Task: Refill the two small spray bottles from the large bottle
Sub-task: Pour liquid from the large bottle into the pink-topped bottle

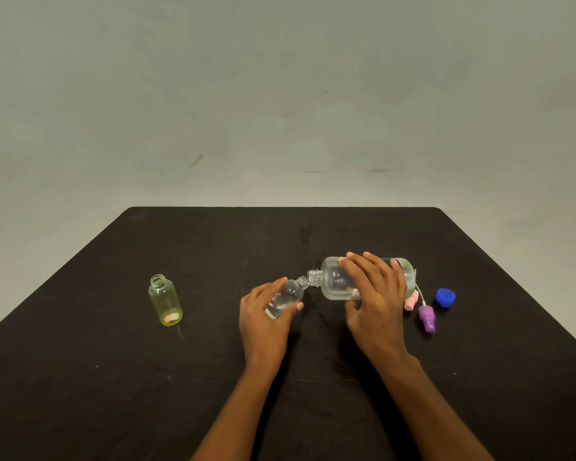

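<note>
My right hand (pixel 374 294) grips the large clear bottle (pixel 335 279), tipped on its side with its open neck pointing left. My left hand (pixel 263 314) holds a small clear bottle (pixel 288 296), tilted so its open mouth meets the large bottle's neck; clear liquid sits in its lower part. A second small bottle (pixel 165 300), yellowish and uncapped, stands upright on the black table (pixel 113 377) to the left, apart from both hands.
A blue cap (pixel 445 297) lies right of the large bottle. A purple spray top (pixel 426 317) with a thin tube lies beside it, and a pink spray top (pixel 410 302) shows partly behind my right hand. A pale wall stands beyond the table's far edge.
</note>
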Demonstrator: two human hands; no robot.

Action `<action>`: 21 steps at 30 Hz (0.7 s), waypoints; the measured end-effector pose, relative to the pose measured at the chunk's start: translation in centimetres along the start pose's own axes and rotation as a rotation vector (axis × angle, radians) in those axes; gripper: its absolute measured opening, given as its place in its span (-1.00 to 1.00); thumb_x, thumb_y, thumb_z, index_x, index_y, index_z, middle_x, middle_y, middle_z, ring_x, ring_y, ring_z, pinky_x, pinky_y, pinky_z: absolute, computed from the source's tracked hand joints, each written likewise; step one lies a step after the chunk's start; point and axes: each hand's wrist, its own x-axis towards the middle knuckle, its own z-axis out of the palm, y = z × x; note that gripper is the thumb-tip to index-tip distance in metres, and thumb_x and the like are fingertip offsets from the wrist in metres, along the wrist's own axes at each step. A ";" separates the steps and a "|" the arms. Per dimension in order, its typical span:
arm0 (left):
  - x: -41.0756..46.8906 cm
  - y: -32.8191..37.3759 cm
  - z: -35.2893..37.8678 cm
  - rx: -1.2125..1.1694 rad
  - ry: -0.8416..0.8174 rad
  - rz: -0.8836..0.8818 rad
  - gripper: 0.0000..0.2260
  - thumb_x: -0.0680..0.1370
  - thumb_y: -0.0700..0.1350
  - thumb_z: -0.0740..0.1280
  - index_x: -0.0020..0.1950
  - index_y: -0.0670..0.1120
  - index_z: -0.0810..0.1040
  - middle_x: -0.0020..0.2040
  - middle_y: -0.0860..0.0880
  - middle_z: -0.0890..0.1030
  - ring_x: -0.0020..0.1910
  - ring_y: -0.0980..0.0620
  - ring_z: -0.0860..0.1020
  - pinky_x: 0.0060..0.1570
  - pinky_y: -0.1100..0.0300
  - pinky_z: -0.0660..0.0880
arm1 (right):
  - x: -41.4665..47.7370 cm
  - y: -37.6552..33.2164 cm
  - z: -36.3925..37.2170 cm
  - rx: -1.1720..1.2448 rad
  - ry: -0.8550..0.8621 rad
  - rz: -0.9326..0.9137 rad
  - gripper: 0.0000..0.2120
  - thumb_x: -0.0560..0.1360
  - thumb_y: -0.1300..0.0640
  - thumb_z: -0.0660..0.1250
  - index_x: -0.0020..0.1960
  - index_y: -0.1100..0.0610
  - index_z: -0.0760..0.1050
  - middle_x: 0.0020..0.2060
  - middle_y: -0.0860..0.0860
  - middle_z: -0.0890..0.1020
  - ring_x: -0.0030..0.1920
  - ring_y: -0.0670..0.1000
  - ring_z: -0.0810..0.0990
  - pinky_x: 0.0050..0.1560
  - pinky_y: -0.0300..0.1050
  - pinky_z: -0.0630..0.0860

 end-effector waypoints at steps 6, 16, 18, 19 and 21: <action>0.0 0.1 0.0 0.009 -0.001 0.006 -0.59 0.33 -0.17 0.55 0.12 0.09 0.61 0.02 0.19 0.56 0.08 0.32 0.40 -0.02 0.61 0.26 | 0.0 0.0 0.0 -0.002 -0.003 -0.002 -0.18 0.11 0.55 0.43 0.28 0.06 0.39 0.23 0.05 0.57 0.32 0.07 0.41 0.50 0.05 0.05; 0.0 0.0 0.0 0.003 0.000 0.008 -0.59 0.32 -0.17 0.55 0.13 0.09 0.61 0.02 0.17 0.57 0.08 0.33 0.40 -0.01 0.60 0.26 | 0.0 0.1 0.1 -0.005 0.004 -0.003 -0.19 0.11 0.56 0.41 0.28 0.07 0.40 0.23 0.04 0.57 0.31 0.07 0.42 0.49 0.05 0.06; 0.0 0.0 0.0 0.001 0.002 0.007 -0.59 0.32 -0.17 0.55 0.12 0.09 0.61 0.02 0.17 0.57 0.09 0.32 0.41 -0.01 0.60 0.26 | 0.0 0.1 0.1 -0.007 0.005 -0.004 -0.19 0.11 0.56 0.42 0.28 0.07 0.40 0.22 0.05 0.57 0.31 0.07 0.42 0.49 0.05 0.06; 0.0 0.0 0.0 0.000 0.003 0.005 -0.59 0.32 -0.17 0.55 0.12 0.09 0.62 0.02 0.17 0.57 0.09 0.31 0.41 -0.02 0.60 0.26 | 0.0 0.1 0.1 -0.007 0.005 -0.005 -0.19 0.11 0.56 0.42 0.28 0.07 0.40 0.23 0.05 0.57 0.31 0.07 0.42 0.49 0.05 0.06; 0.0 0.0 0.0 0.000 0.005 0.004 -0.60 0.32 -0.17 0.55 0.12 0.09 0.62 0.02 0.17 0.58 0.09 0.32 0.41 -0.02 0.60 0.27 | 0.0 0.1 0.1 -0.004 0.004 -0.005 -0.19 0.11 0.56 0.42 0.28 0.07 0.40 0.23 0.04 0.56 0.32 0.07 0.42 0.49 0.06 0.06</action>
